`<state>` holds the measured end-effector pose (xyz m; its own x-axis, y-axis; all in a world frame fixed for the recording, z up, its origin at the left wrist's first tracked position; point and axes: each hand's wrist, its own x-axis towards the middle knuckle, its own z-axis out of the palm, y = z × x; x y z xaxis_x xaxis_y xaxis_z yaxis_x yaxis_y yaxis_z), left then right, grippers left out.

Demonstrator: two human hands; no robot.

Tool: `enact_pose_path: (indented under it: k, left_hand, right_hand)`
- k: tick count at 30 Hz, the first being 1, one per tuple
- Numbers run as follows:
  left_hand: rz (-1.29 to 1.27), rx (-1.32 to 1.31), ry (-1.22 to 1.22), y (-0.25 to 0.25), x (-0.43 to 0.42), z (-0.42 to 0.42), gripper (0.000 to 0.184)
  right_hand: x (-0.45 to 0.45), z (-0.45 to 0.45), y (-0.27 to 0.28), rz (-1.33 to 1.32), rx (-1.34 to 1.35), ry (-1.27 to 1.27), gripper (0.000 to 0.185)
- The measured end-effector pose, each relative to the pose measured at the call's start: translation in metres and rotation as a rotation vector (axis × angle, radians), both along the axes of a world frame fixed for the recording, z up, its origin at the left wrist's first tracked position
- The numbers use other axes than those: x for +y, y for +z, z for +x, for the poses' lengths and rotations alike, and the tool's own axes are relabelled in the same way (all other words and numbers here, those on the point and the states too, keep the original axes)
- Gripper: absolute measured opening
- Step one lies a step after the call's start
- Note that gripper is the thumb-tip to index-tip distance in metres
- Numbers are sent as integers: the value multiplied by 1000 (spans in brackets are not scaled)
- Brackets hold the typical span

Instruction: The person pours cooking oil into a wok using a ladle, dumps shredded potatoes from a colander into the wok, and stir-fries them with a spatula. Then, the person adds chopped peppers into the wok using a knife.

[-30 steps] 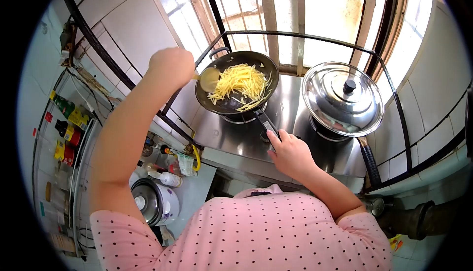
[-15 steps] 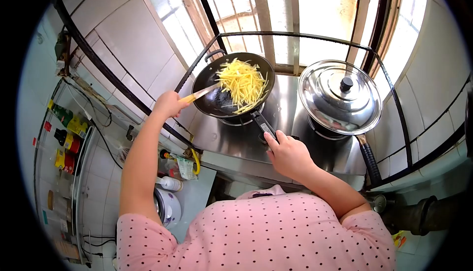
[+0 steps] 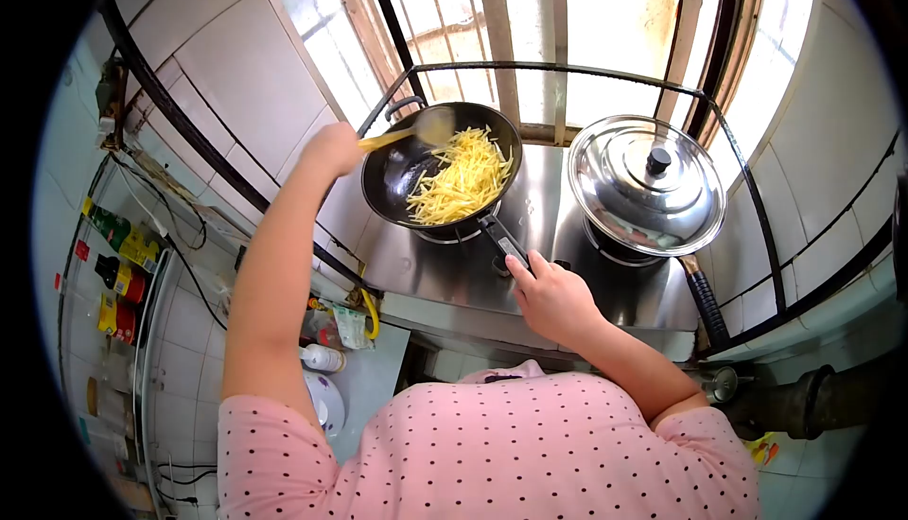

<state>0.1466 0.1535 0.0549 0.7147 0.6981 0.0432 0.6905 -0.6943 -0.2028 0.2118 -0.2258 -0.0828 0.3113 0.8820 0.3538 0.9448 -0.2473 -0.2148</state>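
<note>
My left hand (image 3: 333,151) is closed round the yellowish handle of a spatula (image 3: 386,139), whose blurred blade is over the upper part of a black wok (image 3: 386,189). Pale yellow shreds (image 3: 463,179) lie heaped in the middle and right of the wok. My right hand (image 3: 549,295) grips the black wok handle (image 3: 503,239), fingers wrapped over its end. The wok sits on the left burner of the steel stove (image 3: 416,269).
On the right burner stands a pan with a shiny lid (image 3: 629,189), its black handle (image 3: 707,307) pointing towards me. A black metal rail (image 3: 567,68) runs behind the stove. Bottles (image 3: 123,279) stand at the far left, and a white bottle (image 3: 323,358) is on the lower counter.
My left hand has risen slightly with the spatula, whose blade moved up towards the wok's far side. The shreds have shifted down and spread. My right hand still holds the wok handle.
</note>
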Motion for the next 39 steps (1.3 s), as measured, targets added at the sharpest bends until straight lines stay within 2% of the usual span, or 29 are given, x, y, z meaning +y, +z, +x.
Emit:
enact_pose_path:
  k: [3,9,12,17,20,22,24,27,31,34,37,38,39]
  left_hand:
    - [-118,-130,-272,9,-57,-14,24]
    - [180,-100,-616,16,-69,-98,45]
    - [208,-80,-535,35,-80,-136,42]
    - [106,-69,-357,81,-108,-177,33]
    - [111,-16,-303,79,-121,-175,29]
    - [188,-38,-329,59,-124,-159,23]
    - [206,-59,-252,36,-126,-128,18]
    - [219,-45,-175,28,-112,-99,15]
    - [258,62,-26,73,-125,-61,16]
    - [258,247,51,99,-112,-30,16]
    - [-24,382,298,90,-57,-9,19]
    - [-161,384,287,84,-43,-13,25]
    - [-310,440,151,65,-7,-22,32]
  right_hand:
    - [0,0,0,4,-2,-3,47]
    - [0,-1,-2,61,19,10,46]
    - [0,-1,-1,75,31,6,45]
    - [2,-1,-2,86,28,6,45]
    - [2,-2,-1,81,23,7,45]
    - [2,-3,2,68,29,7,44]
    - [1,-3,2,55,39,10,44]
    - [0,-1,1,50,38,16,44]
    - [1,0,-2,70,26,16,45]
    - [2,0,-2,71,24,17,46]
    - [0,-1,0,43,30,8,46]
    - [0,-1,1,38,25,4,46]
    - [0,-1,1,34,24,0,46]
